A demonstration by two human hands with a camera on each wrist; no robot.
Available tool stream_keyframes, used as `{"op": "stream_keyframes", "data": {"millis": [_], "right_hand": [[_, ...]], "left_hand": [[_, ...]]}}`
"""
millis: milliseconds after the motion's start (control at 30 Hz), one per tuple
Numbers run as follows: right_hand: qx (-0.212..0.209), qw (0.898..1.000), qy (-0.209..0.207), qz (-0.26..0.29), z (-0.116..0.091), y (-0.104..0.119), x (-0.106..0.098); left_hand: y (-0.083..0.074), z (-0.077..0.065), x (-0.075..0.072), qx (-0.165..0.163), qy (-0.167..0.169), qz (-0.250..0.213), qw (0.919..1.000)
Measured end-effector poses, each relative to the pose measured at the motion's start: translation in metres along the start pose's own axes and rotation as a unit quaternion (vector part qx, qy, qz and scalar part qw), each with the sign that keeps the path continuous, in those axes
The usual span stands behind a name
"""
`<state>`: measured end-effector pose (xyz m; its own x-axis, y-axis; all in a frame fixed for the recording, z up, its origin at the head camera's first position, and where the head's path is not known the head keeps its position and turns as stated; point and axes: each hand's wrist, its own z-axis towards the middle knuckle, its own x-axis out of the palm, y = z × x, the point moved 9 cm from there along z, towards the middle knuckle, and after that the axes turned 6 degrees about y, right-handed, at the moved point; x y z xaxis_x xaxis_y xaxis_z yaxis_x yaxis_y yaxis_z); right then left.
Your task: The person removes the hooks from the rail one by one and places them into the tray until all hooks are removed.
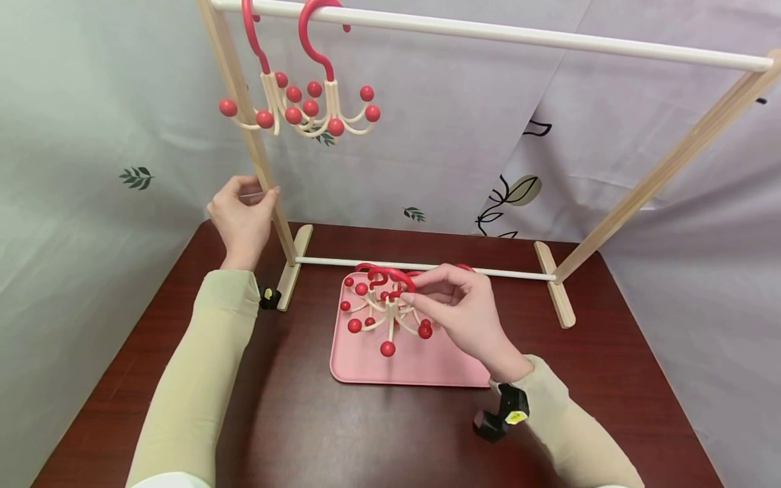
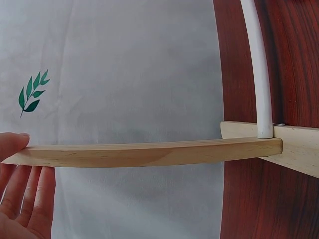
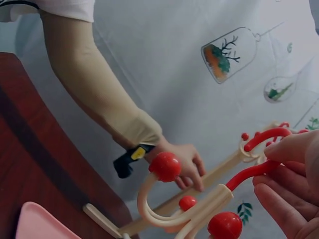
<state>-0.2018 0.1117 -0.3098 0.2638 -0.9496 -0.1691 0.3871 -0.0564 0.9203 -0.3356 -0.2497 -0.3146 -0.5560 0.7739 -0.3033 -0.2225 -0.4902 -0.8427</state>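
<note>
My right hand (image 1: 466,315) pinches the red hook of a hanger with cream arms and red ball tips (image 1: 392,313), over a pink tray (image 1: 415,369). In the right wrist view, thumb and fingers close around the hook of this hanger (image 3: 199,211). Behind it, at least one similar hanger (image 1: 362,289) is on the tray, partly hidden by the held one and my hand. My left hand (image 1: 243,220) grips the left wooden post (image 1: 259,152) of a rack, thumb on one side and fingers on the other, as the left wrist view shows.
Two hangers, one at the far left (image 1: 269,95) and one beside it (image 1: 331,102), hang from the rack's white top rod (image 1: 488,30). A lower white rod (image 1: 518,273) joins the posts. The right post (image 1: 659,176) slants upward. A patterned cloth (image 1: 427,135) hangs behind.
</note>
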Motion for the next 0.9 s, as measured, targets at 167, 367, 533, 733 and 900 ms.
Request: {"op": "stream_keyframes", "data": {"millis": [167, 367, 533, 733, 900], "right_hand": [[0.008, 1.0, 0.026, 0.014, -0.004, -0.011, 0.012], [0.045, 0.997, 0.053, 0.039, -0.01, -0.033, 0.028], [0.077, 0.994, 0.06, 0.048, -0.016, -0.055, 0.037], [0.113, 0.991, 0.055, 0.044, -0.021, -0.076, 0.039], [0.127, 0.989, 0.055, 0.044, -0.024, -0.09, 0.04]], "left_hand": [[0.0, 0.0, 0.0, -0.002, 0.0, -0.001, 1.0], [0.0, 0.0, -0.001, 0.003, -0.002, -0.003, 1.0], [0.0, 0.0, 0.0, 0.001, -0.001, -0.005, 1.0], [0.0, 0.0, 0.0, 0.002, -0.002, -0.008, 1.0], [0.0, 0.0, 0.0, 0.002, -0.001, -0.012, 0.9999]]}}
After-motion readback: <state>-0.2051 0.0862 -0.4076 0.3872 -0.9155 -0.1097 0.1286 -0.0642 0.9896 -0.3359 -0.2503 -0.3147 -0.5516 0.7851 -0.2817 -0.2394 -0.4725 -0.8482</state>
